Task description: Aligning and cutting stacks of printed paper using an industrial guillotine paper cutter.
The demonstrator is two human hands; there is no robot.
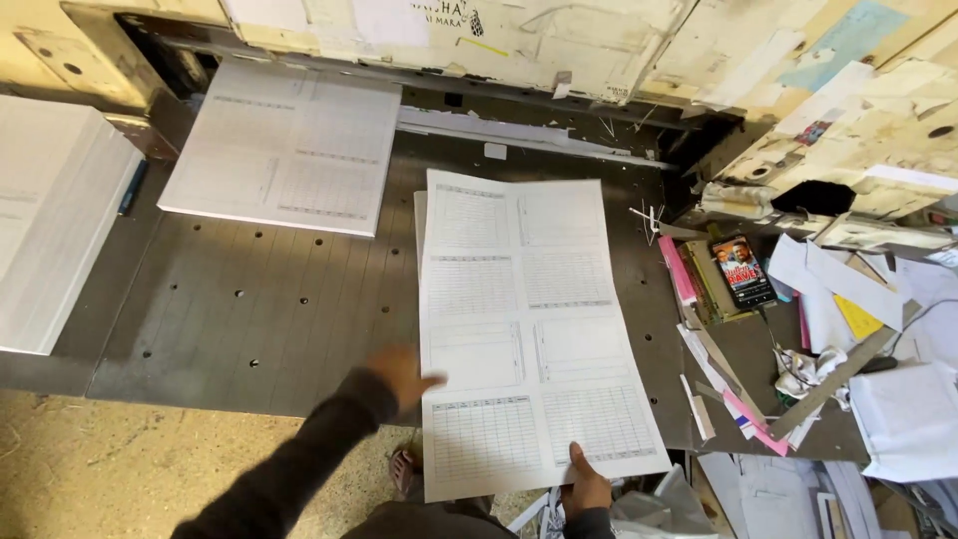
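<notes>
Left grip (404, 371): released, flat at printed sheet (529, 329) left edge.
Right grip (587, 481): grasping sheet's near edge.
Surface (249, 319): carries sheet.

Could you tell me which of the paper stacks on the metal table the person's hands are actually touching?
The long printed sheet stack overhanging the table's near edge; left hand at its side, right hand gripping its bottom edge. The other stacks lie untouched.

bed: I see grey perforated metal table (249, 319)
centre: printed form sheets (529, 329)
left of sheets: two paper stacks (289, 145), (50, 220)
right of sheets: scrap offcuts (758, 399)
</notes>
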